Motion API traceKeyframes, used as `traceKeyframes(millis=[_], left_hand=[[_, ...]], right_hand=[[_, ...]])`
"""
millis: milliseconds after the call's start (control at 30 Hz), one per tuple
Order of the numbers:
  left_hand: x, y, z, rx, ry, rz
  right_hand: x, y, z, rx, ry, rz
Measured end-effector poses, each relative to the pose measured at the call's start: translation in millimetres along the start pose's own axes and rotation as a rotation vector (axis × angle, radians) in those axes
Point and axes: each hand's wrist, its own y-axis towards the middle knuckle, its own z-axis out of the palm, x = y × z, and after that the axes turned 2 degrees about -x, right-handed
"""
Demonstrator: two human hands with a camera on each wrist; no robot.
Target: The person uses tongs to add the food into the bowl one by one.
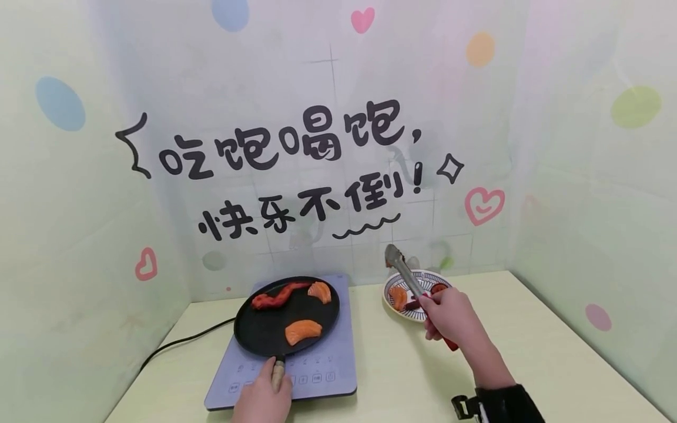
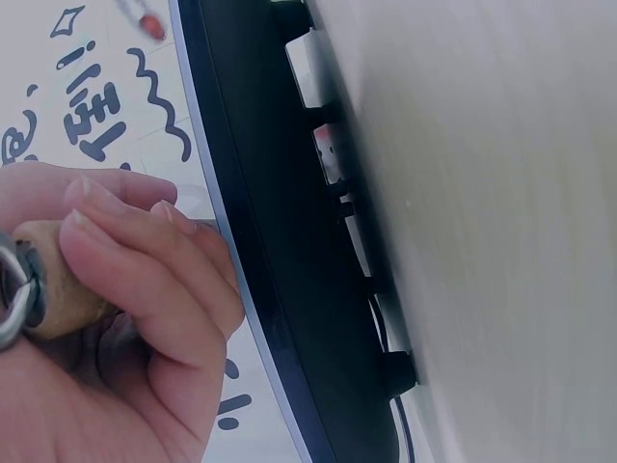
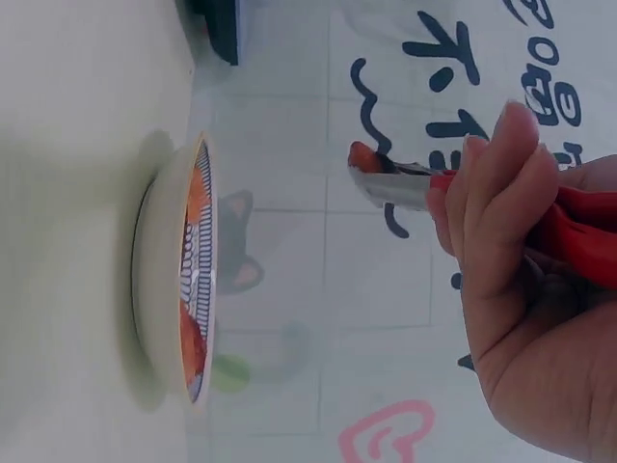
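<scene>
A black round frying pan sits on a cooktop, and my left hand grips its handle, whose wood shows in the left wrist view. In the pan lie two orange salmon-like slices and a long red piece of meat. My right hand holds tongs with red grips above a patterned bowl. Between the tongs' tips is a small reddish-brown piece of food, partly hidden by the metal. The bowl holds an orange slice and darker red pieces.
The flat cooktop has touch keys along its front, close to the table's front edge. A black cord runs off to the left. Printed curtains stand right behind and on both sides of the pale table.
</scene>
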Motion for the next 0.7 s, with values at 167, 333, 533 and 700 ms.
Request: traceKeyframes(millis=[167,333,533,700], left_hand=[[-0.1,-0.9,0.4,0.004,0.001,0.004],[-2.4,-1.1,-0.3,0.015,-0.005,-0.003],[-1.7,-1.2,0.5,0.016,-0.004,-0.008],[-1.4,-1.5,-0.1,0.012,-0.004,-0.014]], right_hand=[[16.6,-8.7,8.8,0.096,0.121,-0.042],[28.3,-16.8,22.4,0.198,0.168,-0.093],[33.1,-23.3,47.9,0.239,0.077,-0.226],[34.4,-29.6,70.3,0.19,-0.154,-0.467]])
